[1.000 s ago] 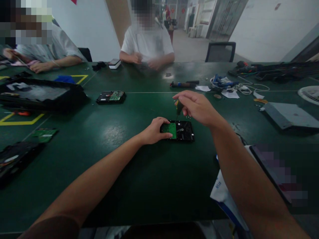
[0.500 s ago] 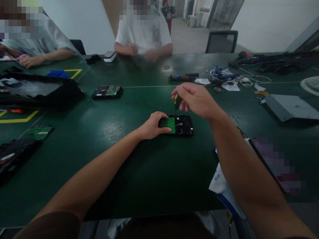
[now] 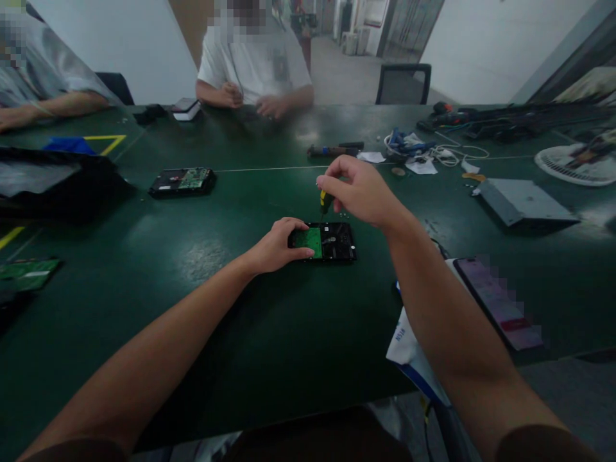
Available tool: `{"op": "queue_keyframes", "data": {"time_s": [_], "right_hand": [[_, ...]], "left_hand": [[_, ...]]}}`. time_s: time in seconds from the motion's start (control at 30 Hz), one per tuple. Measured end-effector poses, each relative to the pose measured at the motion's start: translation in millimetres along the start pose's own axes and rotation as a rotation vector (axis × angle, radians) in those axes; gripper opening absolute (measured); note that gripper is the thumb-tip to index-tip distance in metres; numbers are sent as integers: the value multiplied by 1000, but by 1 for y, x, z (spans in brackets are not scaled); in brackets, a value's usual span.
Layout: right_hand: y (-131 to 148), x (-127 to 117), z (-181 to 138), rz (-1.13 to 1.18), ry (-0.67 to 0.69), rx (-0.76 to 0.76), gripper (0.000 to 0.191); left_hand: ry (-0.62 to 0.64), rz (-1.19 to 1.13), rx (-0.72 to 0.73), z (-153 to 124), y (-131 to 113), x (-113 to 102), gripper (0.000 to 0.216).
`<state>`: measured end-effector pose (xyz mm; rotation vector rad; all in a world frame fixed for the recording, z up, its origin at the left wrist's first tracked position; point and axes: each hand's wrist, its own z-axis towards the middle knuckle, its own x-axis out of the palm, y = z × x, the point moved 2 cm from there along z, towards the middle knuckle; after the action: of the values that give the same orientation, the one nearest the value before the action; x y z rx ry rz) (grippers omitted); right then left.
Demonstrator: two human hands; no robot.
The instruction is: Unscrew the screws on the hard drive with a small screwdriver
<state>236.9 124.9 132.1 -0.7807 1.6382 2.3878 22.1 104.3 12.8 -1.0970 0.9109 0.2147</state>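
Note:
A black hard drive (image 3: pixel 334 242) with a green circuit board (image 3: pixel 308 240) on its left part lies on the dark green table (image 3: pixel 298 321) in front of me. My left hand (image 3: pixel 276 247) grips the drive's left end, fingers curled over the green board. My right hand (image 3: pixel 359 190) hovers just above the drive, fingers closed round a small yellow-and-black screwdriver (image 3: pixel 325 202) held upright, tip pointing down at the drive's back edge.
A second hard drive (image 3: pixel 181 181) lies to the left, a loose green board (image 3: pixel 26 273) at the far left. A phone (image 3: pixel 498 301) and white paper (image 3: pixel 409 353) sit by my right arm. A grey metal case (image 3: pixel 524 202), cables (image 3: pixel 423 147), another screwdriver (image 3: pixel 334 151). Two people sit across.
The view has swung, so everything sits further left and lower in the picture. My hands keep their hold on the drive and the screwdriver, with the screwdriver still upright over the drive.

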Motion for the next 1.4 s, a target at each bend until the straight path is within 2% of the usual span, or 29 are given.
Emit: {"op": "queue_keyframes", "data": {"time_s": [0.2, 0.37, 0.63, 0.73, 1.0, 1.23, 1.3, 1.4], "right_hand": [[3, 4, -2, 75, 117, -6, 36], [6, 4, -2, 112, 180, 38, 31], [10, -1, -4, -23, 53, 1, 27], [8, 0, -4, -47, 44, 12, 27], [6, 5, -2, 69, 110, -32, 32], [4, 5, -2, 114, 187, -12, 26], [5, 5, -2, 60, 155, -41, 27], [4, 3, -2, -31, 37, -45, 27]], "left_hand": [[12, 2, -22, 0, 0, -1, 65], [9, -5, -28, 0, -4, -1, 62], [13, 1, -33, -1, -5, -3, 62], [13, 7, -32, -1, -6, -4, 62], [4, 5, -9, 1, -5, -2, 62], [-1, 3, -27, -1, -9, -3, 61], [-8, -8, -32, -2, -8, -2, 61], [-8, -18, -54, -1, -7, 0, 62]]}}
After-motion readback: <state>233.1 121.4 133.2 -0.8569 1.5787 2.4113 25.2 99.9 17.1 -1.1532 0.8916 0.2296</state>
